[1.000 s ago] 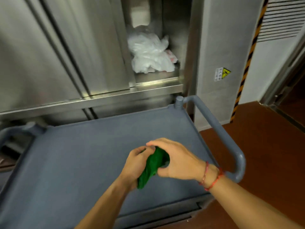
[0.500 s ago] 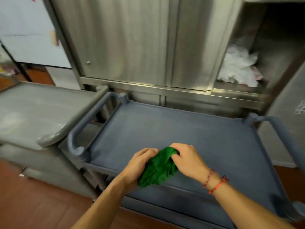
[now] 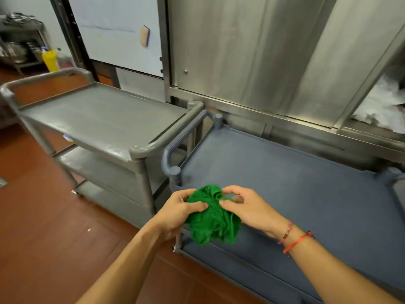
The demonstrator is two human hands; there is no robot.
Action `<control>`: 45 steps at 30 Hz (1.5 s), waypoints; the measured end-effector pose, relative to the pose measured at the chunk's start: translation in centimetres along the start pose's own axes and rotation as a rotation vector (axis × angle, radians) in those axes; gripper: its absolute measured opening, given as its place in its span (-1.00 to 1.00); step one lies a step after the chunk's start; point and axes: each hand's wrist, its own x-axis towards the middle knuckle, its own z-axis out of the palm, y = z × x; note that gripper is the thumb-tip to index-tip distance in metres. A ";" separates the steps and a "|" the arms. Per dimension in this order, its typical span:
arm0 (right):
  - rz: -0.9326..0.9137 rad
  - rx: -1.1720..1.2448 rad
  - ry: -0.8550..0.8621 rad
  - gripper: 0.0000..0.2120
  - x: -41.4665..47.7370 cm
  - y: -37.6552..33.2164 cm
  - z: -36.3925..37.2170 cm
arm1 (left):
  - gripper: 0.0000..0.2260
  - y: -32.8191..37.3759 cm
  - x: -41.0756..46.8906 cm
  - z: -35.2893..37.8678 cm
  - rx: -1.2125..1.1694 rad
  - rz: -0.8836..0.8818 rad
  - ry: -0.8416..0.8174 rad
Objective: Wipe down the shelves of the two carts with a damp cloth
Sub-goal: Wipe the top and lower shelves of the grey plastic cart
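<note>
A crumpled green cloth hangs between both hands above the near left corner of the blue-grey cart's top shelf. My left hand pinches its left side and my right hand pinches its upper right edge. A second, lighter grey cart stands to the left, with three shelves visible, its handle touching or nearly touching the blue cart's handle.
A tall stainless steel cabinet stands right behind the blue-grey cart, with white plastic bags in its open section at right. Red-brown floor spreads at left. A yellow container and metal racks sit far left.
The view has swung left, bringing the lighter grey cart fully into sight. Both hands have pulled the balled cloth apart, so it now hangs looser and wider.
</note>
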 end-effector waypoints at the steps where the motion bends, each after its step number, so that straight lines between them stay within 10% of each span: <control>1: -0.014 -0.005 -0.021 -0.69 0.0 -0.3 0.7 | -0.69 0.1 -0.3 -0.3 0.005 0.021 0.000; 7: -0.015 0.018 -0.038 -0.76 1.0 -1.1 4.0 | -0.65 -0.3 -2.0 -3.5 0.093 0.010 -0.055; 14: 0.116 0.321 0.042 -0.70 2.4 -0.8 4.5 | -0.80 -1.7 -3.4 -9.5 0.306 -0.043 0.339; 33: 0.326 0.724 -0.225 -0.66 4.8 6.7 4.7 | -0.82 -7.1 -1.5 -5.1 -0.511 -0.116 0.321; 38: 0.376 0.759 -0.312 -0.61 6.3 9.2 4.4 | -0.48 -8.2 -1.4 -5.4 -0.624 0.002 0.304; 45: 0.185 0.312 -0.316 -0.72 7.3 12.0 6.2 | -0.46 -10.4 -0.4 -5.2 -0.133 -0.007 0.593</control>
